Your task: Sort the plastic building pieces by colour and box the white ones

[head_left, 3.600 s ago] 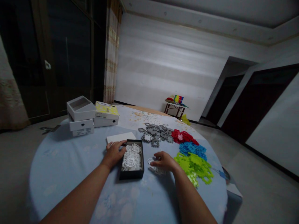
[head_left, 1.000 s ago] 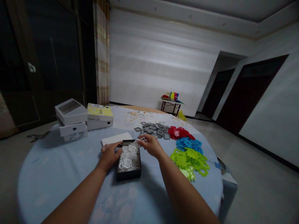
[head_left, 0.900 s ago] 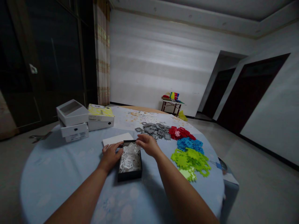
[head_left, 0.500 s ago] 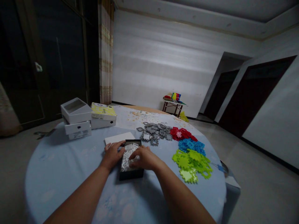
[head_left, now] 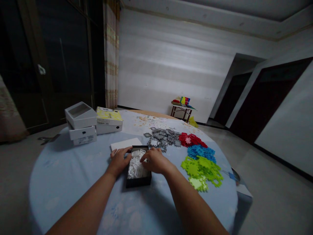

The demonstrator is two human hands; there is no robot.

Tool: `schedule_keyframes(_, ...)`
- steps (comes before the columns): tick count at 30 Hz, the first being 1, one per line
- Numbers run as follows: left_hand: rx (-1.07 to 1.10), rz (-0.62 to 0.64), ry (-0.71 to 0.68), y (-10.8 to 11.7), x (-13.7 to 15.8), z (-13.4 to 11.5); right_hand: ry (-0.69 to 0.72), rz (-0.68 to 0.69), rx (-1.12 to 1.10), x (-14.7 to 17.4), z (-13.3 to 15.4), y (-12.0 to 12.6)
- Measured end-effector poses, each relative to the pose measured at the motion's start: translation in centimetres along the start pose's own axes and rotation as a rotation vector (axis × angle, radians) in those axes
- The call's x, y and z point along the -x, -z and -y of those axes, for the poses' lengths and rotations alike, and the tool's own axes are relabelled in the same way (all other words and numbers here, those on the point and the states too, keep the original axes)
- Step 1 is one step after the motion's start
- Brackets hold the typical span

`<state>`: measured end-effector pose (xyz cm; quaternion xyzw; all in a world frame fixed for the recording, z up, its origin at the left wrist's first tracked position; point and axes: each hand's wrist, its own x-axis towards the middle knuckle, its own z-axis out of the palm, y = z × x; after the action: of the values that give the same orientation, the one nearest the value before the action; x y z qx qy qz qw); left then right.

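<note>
A black open box [head_left: 138, 181] stands on the table in front of me, filled with small white plastic pieces [head_left: 136, 168]. Against the box's left wall rests my left hand [head_left: 119, 161], its fingers at the far left corner and rim, steadying it. My right hand [head_left: 156, 160] reaches over the right rim. Its fingers are bent together and touch the white pieces; anything between the fingertips is hidden. Behind the box and my left hand lies a flat white lid-like panel [head_left: 126, 143].
Gear-shaped pieces lie in piles: grey [head_left: 166, 136], red [head_left: 192, 140], blue [head_left: 201, 152] and lime green [head_left: 201, 171]. White boxes [head_left: 81, 125] are stacked at the back left beside a yellow-topped box [head_left: 109, 119]. Small tan bits [head_left: 146, 120] are scattered at the far side of the round table [head_left: 73, 173].
My right hand has shifted right and slightly away from me, uncovering more of the white pieces. My left hand stays at the box's left side.
</note>
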<state>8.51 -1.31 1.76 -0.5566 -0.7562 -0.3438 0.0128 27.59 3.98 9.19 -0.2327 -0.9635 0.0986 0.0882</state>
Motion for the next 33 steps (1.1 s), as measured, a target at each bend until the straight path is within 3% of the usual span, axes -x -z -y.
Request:
schedule_keyframes(2, -0.003, -0.003, -0.004, -0.1, 0.0, 0.2, 0.023, -0.027, -0.023, -0.4, 0.3, -0.4)
schedule_keyframes(6, -0.019, -0.014, -0.021, -0.3, -0.1, 0.5, 0.018, 0.077, -0.023, -1.5, 0.4, -1.7)
schedule_keyframes(12, -0.029, -0.015, -0.007, -0.2, -0.1, 0.4, 0.025, 0.040, -0.100, -1.9, -0.3, -3.0)
schedule_keyframes(15, -0.009, -0.029, 0.005, -0.2, 0.0, 0.3, 0.027, -0.097, -0.206, -1.4, -1.3, -2.9)
schedule_keyframes(19, -0.007, -0.066, 0.059, -0.1, 0.0, 0.4, -0.107, -0.345, -0.253, -0.2, -3.3, -2.3)
schedule_keyframes(24, -0.158, -0.114, 0.150, 0.2, -1.1, 1.1, -0.224, -0.377, -0.307, 1.0, -4.8, -2.9)
schedule_keyframes(33, -0.380, 0.184, 0.245, 0.7, -3.8, 5.2, -0.338, -0.223, -0.356, -0.4, -3.4, -4.6)
